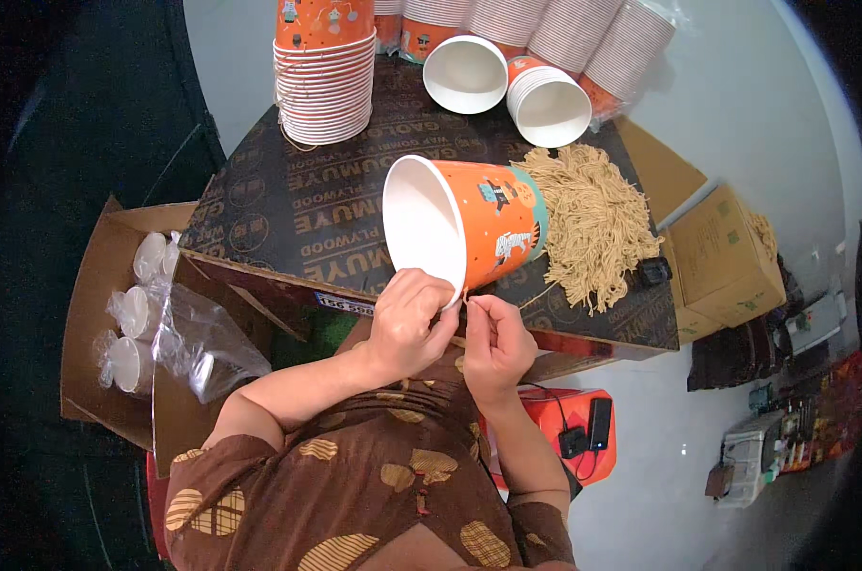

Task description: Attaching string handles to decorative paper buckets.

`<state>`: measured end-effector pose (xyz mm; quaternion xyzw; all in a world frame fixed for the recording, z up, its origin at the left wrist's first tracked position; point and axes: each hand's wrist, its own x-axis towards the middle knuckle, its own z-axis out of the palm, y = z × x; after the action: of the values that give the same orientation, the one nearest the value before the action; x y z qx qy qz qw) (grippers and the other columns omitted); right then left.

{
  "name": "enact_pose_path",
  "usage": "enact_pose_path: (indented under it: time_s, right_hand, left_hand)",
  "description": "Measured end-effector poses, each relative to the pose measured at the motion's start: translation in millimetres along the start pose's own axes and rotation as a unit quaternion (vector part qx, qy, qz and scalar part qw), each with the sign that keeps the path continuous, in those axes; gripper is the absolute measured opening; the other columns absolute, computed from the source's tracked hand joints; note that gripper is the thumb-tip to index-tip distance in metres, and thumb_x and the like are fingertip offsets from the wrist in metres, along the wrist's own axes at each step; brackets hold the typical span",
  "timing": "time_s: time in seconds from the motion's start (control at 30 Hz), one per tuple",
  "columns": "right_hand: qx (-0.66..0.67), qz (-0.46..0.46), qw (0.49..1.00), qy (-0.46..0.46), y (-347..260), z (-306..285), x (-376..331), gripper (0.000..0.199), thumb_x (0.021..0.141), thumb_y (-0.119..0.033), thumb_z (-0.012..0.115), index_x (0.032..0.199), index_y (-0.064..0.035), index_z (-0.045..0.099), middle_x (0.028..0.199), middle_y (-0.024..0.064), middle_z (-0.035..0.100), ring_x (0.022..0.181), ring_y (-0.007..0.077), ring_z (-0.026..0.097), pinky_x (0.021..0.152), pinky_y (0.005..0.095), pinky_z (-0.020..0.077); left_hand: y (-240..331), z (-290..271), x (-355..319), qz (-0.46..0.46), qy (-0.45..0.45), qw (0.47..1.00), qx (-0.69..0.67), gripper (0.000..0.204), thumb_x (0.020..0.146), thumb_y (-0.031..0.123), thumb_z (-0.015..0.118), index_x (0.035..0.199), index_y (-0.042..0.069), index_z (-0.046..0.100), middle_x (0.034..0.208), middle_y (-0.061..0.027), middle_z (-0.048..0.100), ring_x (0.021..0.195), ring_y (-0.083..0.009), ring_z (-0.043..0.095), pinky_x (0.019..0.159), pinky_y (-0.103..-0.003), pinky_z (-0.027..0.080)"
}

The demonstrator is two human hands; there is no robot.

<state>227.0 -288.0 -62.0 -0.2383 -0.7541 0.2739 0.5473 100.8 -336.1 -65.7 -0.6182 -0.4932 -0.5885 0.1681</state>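
An orange paper bucket (493,214) with a teal base band and printed cartoon figures lies tipped on its side, its white mouth turned toward the left. My left hand (410,319) is closed on the lower edge of its rim, thumb and fingers pinching there. Right beside it, my right hand (497,343) is closed in a pinch on a thin tan cord at the same rim. Most of that cord is hidden by my fingers. Behind the bucket's base spreads a heap of loose tan cords (588,224).
A tall stack of orange buckets (324,86) stands at the table's far left. Two more buckets, one white-mouthed (464,74), lie near wrapped stacks (569,38). An open carton (117,219) with bagged white cups sits left; another carton (726,252) stands right.
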Motion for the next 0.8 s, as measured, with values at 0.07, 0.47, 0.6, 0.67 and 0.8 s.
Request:
enact_pose_path:
  time_s: [0.07, 0.47, 0.6, 0.67, 0.8]
  right_hand:
    - [0.003, 0.009, 1.000, -0.006, -0.9, 0.7, 0.2, 0.013, 0.086, -0.002, 0.070, 0.097, -0.0005, 0.065, 0.066, 0.0056, 0.062, 0.050, 0.0104, 0.056, 0.048, 0.0255, 0.0437]
    - [-0.014, 0.020, 0.999, -0.039, -2.9, -1.1, 1.9, 0.008, 0.086, -0.001, 0.067, 0.093, -0.0018, 0.063, 0.069, 0.0043, 0.055, 0.051, 0.0097, 0.049, 0.048, 0.0262, 0.0402]
    - [0.027, 0.041, 0.998, -0.035, -9.5, -4.2, 2.8, 0.004, 0.087, 0.000, 0.066, 0.090, -0.0008, 0.063, 0.069, 0.0020, 0.054, 0.053, 0.0066, 0.047, 0.049, 0.0241, 0.0384]
    - [0.060, 0.072, 0.995, -0.042, -12.6, -6.7, 1.7, 0.004, 0.088, -0.001, 0.066, 0.090, -0.0003, 0.063, 0.069, -0.0007, 0.053, 0.054, 0.0042, 0.045, 0.049, 0.0224, 0.0366]
    - [0.193, 0.190, 0.960, -0.071, -13.6, -11.9, 1.4, 0.005, 0.091, -0.004, 0.065, 0.090, 0.0004, 0.062, 0.071, -0.0081, 0.050, 0.060, -0.0014, 0.039, 0.050, 0.0176, 0.0320]
  left_hand:
    - [0.2, -0.3, 0.4, 0.002, 0.001, 1.000, 0.001, 0.026, 0.066, -0.009, 0.070, 0.083, 0.002, 0.054, 0.077, -0.0112, 0.060, 0.067, -0.0307, 0.058, 0.063, -0.039, 0.045]
    - [-1.7, 0.3, -0.8, 0.005, 0.010, 1.000, 0.002, 0.027, 0.065, -0.009, 0.071, 0.084, 0.002, 0.055, 0.077, -0.0103, 0.060, 0.067, -0.0303, 0.057, 0.062, -0.038, 0.044]
    - [-2.1, -0.2, -1.2, 0.003, 0.008, 1.000, 0.000, 0.026, 0.066, -0.010, 0.070, 0.084, 0.002, 0.055, 0.077, -0.0103, 0.060, 0.067, -0.0302, 0.057, 0.062, -0.038, 0.044]
    - [-1.8, -0.6, -1.3, 0.002, 0.009, 1.000, 0.000, 0.026, 0.066, -0.010, 0.070, 0.084, 0.002, 0.055, 0.077, -0.0103, 0.060, 0.066, -0.0302, 0.057, 0.062, -0.038, 0.044]
    - [0.2, -3.0, -0.2, -0.008, 0.012, 1.000, -0.003, 0.020, 0.071, -0.010, 0.068, 0.080, 0.002, 0.054, 0.075, -0.0109, 0.061, 0.065, -0.0282, 0.058, 0.059, -0.036, 0.045]
